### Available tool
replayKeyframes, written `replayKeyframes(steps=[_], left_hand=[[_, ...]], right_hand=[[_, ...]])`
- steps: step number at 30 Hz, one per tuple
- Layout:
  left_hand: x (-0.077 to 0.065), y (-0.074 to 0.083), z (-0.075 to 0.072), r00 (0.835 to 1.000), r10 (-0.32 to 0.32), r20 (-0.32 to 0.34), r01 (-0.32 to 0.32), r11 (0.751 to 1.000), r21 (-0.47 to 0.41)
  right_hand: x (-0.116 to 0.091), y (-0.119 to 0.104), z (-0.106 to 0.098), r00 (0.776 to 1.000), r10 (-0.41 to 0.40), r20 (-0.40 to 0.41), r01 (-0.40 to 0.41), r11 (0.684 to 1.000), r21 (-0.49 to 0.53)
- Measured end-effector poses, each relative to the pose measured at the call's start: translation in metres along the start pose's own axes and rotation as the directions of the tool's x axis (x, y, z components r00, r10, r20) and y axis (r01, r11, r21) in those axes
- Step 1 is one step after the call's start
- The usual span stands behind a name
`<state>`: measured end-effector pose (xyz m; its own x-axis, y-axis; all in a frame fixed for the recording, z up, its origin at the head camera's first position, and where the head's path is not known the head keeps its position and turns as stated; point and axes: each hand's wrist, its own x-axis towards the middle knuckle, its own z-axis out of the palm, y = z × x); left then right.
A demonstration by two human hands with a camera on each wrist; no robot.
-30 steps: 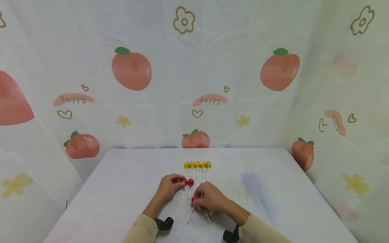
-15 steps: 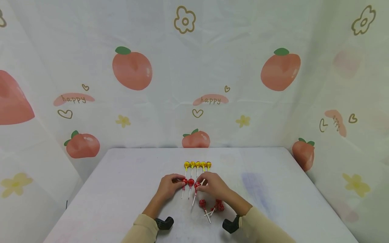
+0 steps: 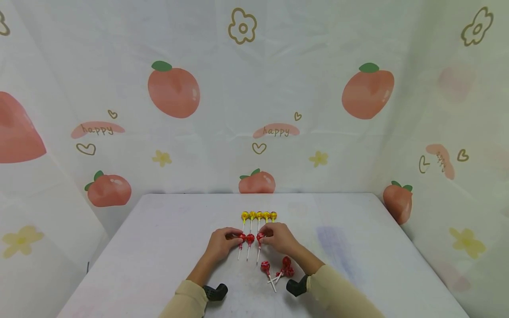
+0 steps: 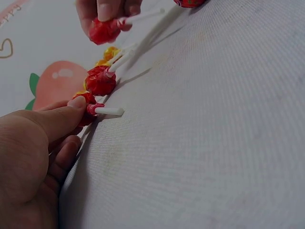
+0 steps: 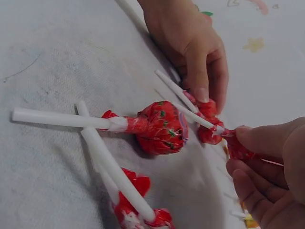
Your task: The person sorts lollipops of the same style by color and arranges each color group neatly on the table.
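My left hand pinches the head of the leftmost red lollipop between thumb and fingers. Right beside it lies a second red lollipop, its white stick pointing towards me. Across a small gap, my right hand pinches a third red lollipop by its wrapped head, stick also towards me. Whether this one touches the table is hard to tell. Behind these stands a row of several yellow lollipops, partly hidden by the right hand.
Nearer me, a loose red lollipop lies with its stick crossing those of other red lollipops, below my right forearm. The white table reaches back to a curtain printed with peaches.
My right hand has carried a red lollipop away from the loose pile, forward and slightly right, to beside the middle red one. My left hand has stayed in place.
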<state>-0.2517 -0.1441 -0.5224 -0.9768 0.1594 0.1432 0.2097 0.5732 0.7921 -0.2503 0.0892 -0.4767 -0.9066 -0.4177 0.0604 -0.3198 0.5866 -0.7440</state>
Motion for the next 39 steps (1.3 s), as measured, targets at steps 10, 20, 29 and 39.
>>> replayKeyframes(steps=[10,20,29,39], left_hand=[[0.000,0.000,0.000,1.000,-0.012,0.001,0.011,1.000,0.010],[0.000,0.001,0.000,1.000,-0.013,-0.006,0.013,1.000,0.004],[0.000,0.001,0.000,1.000,-0.007,-0.010,0.007,1.000,-0.001],[-0.001,0.000,0.001,1.000,-0.007,-0.011,0.007,1.000,-0.015]], right_hand=[[0.010,0.008,0.015,0.996,0.086,-0.036,-0.086,0.996,0.013],[0.013,0.007,0.022,0.988,0.143,-0.062,-0.144,0.990,-0.003],[0.010,0.007,0.022,0.985,0.152,-0.077,-0.149,0.988,0.039],[0.009,0.006,0.021,0.985,0.158,-0.068,-0.154,0.986,0.056]])
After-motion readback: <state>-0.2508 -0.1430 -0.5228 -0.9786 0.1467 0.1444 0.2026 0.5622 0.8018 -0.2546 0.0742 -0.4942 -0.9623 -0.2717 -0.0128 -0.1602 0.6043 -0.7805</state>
